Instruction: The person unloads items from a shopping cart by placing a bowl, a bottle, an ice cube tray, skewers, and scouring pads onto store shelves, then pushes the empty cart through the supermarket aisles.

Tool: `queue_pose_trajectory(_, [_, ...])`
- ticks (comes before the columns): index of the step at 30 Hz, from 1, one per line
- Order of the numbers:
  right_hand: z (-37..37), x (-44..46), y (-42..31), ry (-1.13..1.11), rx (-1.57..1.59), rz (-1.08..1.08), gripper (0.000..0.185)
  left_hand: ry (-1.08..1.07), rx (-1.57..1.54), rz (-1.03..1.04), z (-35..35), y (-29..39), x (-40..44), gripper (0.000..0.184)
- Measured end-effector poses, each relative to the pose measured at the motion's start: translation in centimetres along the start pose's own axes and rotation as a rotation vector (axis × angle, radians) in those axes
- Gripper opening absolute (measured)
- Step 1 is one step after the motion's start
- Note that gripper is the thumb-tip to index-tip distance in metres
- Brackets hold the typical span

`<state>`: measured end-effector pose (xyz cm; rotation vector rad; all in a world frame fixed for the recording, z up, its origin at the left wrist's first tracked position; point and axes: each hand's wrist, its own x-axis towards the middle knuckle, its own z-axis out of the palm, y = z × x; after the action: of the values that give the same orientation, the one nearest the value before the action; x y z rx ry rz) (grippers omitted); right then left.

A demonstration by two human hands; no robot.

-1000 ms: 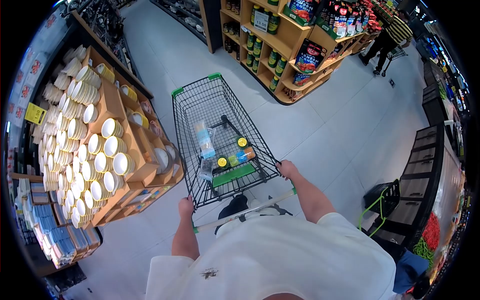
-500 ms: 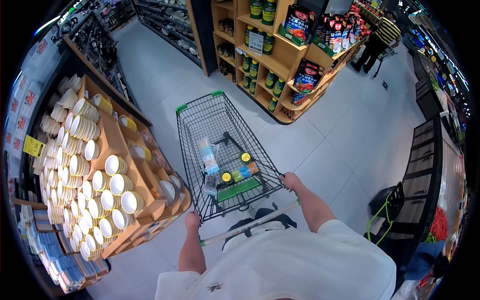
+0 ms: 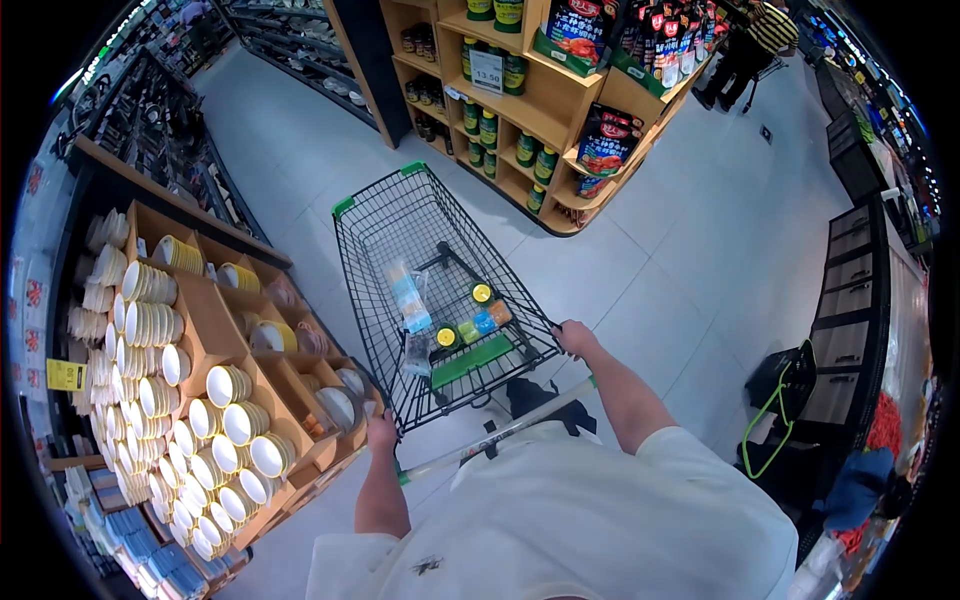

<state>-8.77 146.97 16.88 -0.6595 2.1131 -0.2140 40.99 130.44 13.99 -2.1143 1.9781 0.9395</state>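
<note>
A black wire shopping cart (image 3: 372, 285) with green corner caps stands in front of me. My left hand (image 3: 382, 430) is closed on its near left corner. At the near right corner, my right hand (image 3: 574, 338) has its fingers wrapped round the frame. The cart's handlebar (image 3: 530, 420) runs across close to my body, behind both hands. In the basket lie a blue-and-white packet (image 3: 408, 300), a clear plastic package (image 3: 417, 353), two yellow-lidded containers (image 3: 446, 337) and a small multicoloured pack (image 3: 485, 321).
A wooden display of stacked white bowls (image 3: 225, 385) stands close on the left. Ahead is a wooden shelf (image 3: 545, 115) with jars and pouches. A black basket (image 3: 780, 380) with green handles is at right. A person in a striped top (image 3: 765, 35) stands farther off.
The cart has moved forward along the aisle with both hands still on it. The shelf ahead and the bowl display have shifted in view, and the bowls now sit lower.
</note>
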Motion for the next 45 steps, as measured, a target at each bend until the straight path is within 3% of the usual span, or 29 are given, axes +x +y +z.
queue_pose_trajectory(11, [-6.2,6.3,-5.8,0.021,-0.068,-0.03,0.04,-0.026,-0.045,-0.047,-0.6,4.6,8.6,0.047])
queue_pose_trajectory(20, [-8.7,9.7,-11.6,0.032,-0.12,-0.055,0.043,-0.009,-0.076,-0.131,-6.1,11.7,9.8,0.047])
queue_pose_trajectory(29, [-11.3,14.9,-18.3,0.017,-0.134,-0.083,0.044,0.031,-0.05,-0.097,-5.9,9.7,17.9,0.049])
queue_pose_trajectory(45, [-15.0,25.4,-31.4,-0.068,-0.17,-0.135,0.041,-0.043,-0.046,-0.219,-14.1,16.2,29.1,0.051])
